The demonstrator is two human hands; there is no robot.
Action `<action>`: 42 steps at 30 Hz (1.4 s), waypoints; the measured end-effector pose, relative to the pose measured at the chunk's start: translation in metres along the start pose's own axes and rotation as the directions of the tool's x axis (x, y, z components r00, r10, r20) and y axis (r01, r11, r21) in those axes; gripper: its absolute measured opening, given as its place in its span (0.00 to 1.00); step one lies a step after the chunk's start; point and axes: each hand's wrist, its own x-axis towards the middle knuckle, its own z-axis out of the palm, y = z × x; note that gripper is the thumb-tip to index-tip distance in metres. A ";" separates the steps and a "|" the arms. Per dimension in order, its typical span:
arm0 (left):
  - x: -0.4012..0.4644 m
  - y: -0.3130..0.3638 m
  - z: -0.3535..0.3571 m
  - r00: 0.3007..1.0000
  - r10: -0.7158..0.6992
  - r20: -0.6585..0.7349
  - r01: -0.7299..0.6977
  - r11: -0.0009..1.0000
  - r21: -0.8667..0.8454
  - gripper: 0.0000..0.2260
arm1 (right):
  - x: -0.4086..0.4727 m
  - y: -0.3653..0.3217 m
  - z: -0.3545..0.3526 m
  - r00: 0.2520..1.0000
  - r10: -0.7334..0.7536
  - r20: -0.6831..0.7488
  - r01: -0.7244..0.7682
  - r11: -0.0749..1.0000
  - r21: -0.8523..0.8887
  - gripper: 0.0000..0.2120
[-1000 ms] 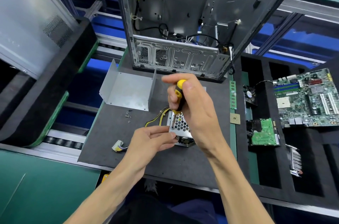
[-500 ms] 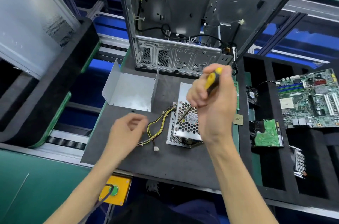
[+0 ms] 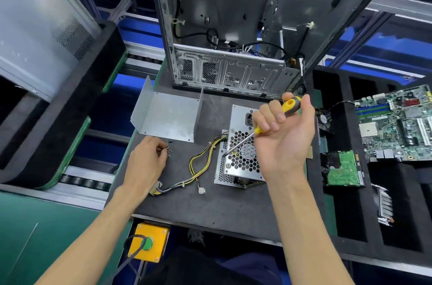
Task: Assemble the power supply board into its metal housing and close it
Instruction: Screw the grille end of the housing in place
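Your right hand (image 3: 284, 137) was curled round the yellow-and-black screwdriver (image 3: 271, 121), blade slanting down toward your left, tip just over the perforated fan grille of the power supply housing (image 3: 238, 158). Grip firm, fingers wrapped on the handle, thumb up by its end.

Your left hand (image 3: 146, 161) had reached out to the loose screws (image 3: 169, 147) on the counter (image 3: 210, 203), fingertips bunched at them; whether one was already pinched, could not tell: too small.

Progress, as judged: board looked seated in the lower half of the housing, which lay directly beneath the right grip. Yellow and black wire harness (image 3: 198, 165) trailed out of it toward the left grip, connectors lying loose on the counter. The bent metal cover (image 3: 167, 116) sat apart, just beyond the left grip, not yet fitted. So fastening appeared under way; closing and screwing down the cover remained.

Around: open computer chassis (image 3: 233, 27) stood upright beyond both grips. Motherboard (image 3: 397, 123), a small fan (image 3: 325, 119) and a drive with green board (image 3: 342, 169) lay in foam tray slots outboard of the right grip. Yellow button box (image 3: 148, 244) hung below the counter edge, nearer you than the left grip.

In the way: the harness lay between the grips and could snag under the cover's edge
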 end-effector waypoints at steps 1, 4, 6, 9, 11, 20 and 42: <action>0.000 -0.001 0.000 1.000 0.014 -0.003 -0.014 1.000 0.009 0.04 | 0.000 0.001 0.000 1.000 0.001 -0.006 -0.001 1.000 0.001 0.16; 0.000 -0.003 0.001 1.000 0.023 -0.017 -0.023 0.999 0.022 0.06 | 0.001 0.002 0.000 1.000 -0.001 -0.019 0.001 1.000 0.003 0.15; -0.001 -0.003 0.003 0.999 0.019 -0.028 -0.018 0.999 0.030 0.08 | 0.001 0.002 0.000 1.000 -0.003 -0.020 0.003 1.000 0.009 0.15; -0.002 -0.002 0.003 0.999 0.009 -0.042 -0.009 1.000 0.018 0.09 | 0.000 0.001 0.000 1.000 -0.005 -0.021 0.005 1.000 0.013 0.15; -0.004 -0.001 0.002 0.998 -0.018 -0.053 0.018 1.000 -0.010 0.11 | 0.000 0.000 -0.001 1.000 -0.007 -0.024 0.007 1.000 0.014 0.16; -0.020 0.069 -0.037 0.964 -0.104 0.244 0.254 0.623 -0.740 0.09 | 0.000 -0.011 -0.009 0.997 -0.041 -0.065 0.046 0.997 0.069 0.16; -0.068 0.185 -0.053 0.949 0.006 0.314 0.304 0.232 -0.924 0.04 | -0.013 -0.026 -0.026 0.986 -0.057 -0.160 0.114 0.921 0.373 0.13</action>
